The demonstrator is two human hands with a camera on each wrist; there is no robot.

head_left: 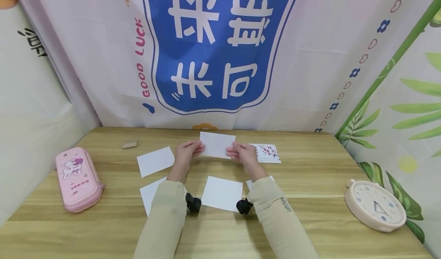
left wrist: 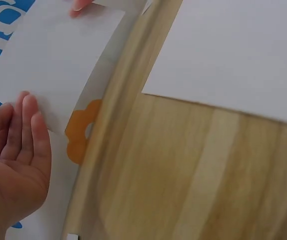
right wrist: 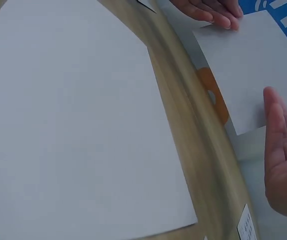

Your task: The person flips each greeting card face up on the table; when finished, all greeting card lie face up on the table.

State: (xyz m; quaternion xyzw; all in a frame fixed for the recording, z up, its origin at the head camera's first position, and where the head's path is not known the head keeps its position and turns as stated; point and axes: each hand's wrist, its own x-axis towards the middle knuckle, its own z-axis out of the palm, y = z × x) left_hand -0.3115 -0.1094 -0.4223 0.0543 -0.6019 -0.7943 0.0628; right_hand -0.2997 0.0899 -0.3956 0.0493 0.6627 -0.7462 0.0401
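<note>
A blank white card [head_left: 217, 145] is held up over the far part of the table by both hands. My left hand [head_left: 187, 153] pinches its left edge, and my right hand [head_left: 245, 155] grips the right edge. In the left wrist view, the left thumb and fingers [left wrist: 26, 125] meet at the card's edge. Between the forearms lies another white card [head_left: 222, 193]. Two more rest on the left, an upper card [head_left: 155, 162] and a lower card [head_left: 149, 194] partly covered by the sleeve. Behind the right hand is a card printed with blossom branches [head_left: 270, 153].
A pink pencil case [head_left: 77, 178] lies at the left, with a small tan piece [head_left: 129, 145] farther back. On the right stands a round clock [head_left: 375, 205]. The right sleeve partly hides one white card [head_left: 249, 184]. A printed cloth [head_left: 117, 60] hangs behind the table.
</note>
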